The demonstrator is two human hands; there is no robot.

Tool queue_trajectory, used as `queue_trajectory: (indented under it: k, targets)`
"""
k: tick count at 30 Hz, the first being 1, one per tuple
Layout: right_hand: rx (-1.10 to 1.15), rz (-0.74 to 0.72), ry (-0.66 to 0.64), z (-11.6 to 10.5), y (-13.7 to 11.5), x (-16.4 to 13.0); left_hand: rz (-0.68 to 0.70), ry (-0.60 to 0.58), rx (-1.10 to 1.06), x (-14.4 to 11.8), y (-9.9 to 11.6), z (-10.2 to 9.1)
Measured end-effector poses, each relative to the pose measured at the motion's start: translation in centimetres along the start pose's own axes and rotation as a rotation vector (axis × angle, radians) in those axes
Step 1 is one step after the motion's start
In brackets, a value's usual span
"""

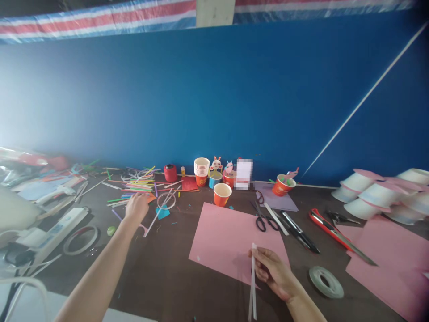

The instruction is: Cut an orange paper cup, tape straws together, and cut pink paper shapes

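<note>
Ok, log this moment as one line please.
left hand: reaching into straw pile | right hand: holding white strip | pink paper on table

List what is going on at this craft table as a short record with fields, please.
place: dark table against a blue wall
left hand: stretched out, resting on the pile of coloured straws
right hand: fingers closed on a white strip, over the pink sheet
by the sheet: orange cup, black scissors, red knife, tape roll
far right: white bowls, more pink paper
</note>
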State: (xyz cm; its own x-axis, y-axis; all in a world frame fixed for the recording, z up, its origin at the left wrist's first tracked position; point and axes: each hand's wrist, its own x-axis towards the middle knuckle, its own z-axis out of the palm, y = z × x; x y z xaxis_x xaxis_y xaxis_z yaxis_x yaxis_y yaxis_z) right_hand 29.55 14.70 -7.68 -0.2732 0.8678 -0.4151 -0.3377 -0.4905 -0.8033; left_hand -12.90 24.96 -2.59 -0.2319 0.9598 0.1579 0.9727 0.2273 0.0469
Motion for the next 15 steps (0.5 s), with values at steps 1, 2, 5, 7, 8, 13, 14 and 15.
queue_trajectory:
  k: [1,2,5,7,8,13,14,15]
  targets:
    - [0.003,-0.003,-0.004,0.0,0.0,0.0,-0.038,-0.021,0.025,0.2,-1.0,0.0]
    - [0.006,-0.006,-0.007,0.0,0.0,0.0,-0.067,-0.042,0.045,0.4,-1.9,0.2]
    - [0.005,-0.006,-0.014,0.0,0.0,0.0,-0.125,-0.084,0.083,0.8,-3.4,0.9]
    - [0.003,-0.005,-0.017,-0.1,0.1,0.0,-0.145,-0.095,0.095,0.9,-3.7,1.4]
    - [0.004,-0.007,-0.017,-0.1,0.1,0.1,-0.15,-0.098,0.099,1.0,-3.7,1.6]
    - [0.002,-0.011,-0.008,-0.3,0.3,0.1,-0.141,-0.127,0.109,1.9,-4.0,1.7]
    - [0.001,-0.01,-0.006,-0.3,0.3,0.1,-0.132,-0.135,0.107,2.1,-4.1,1.6]
    - [0.001,-0.008,-0.005,-0.3,0.2,0.1,-0.119,-0.143,0.104,2.2,-4.2,1.4]
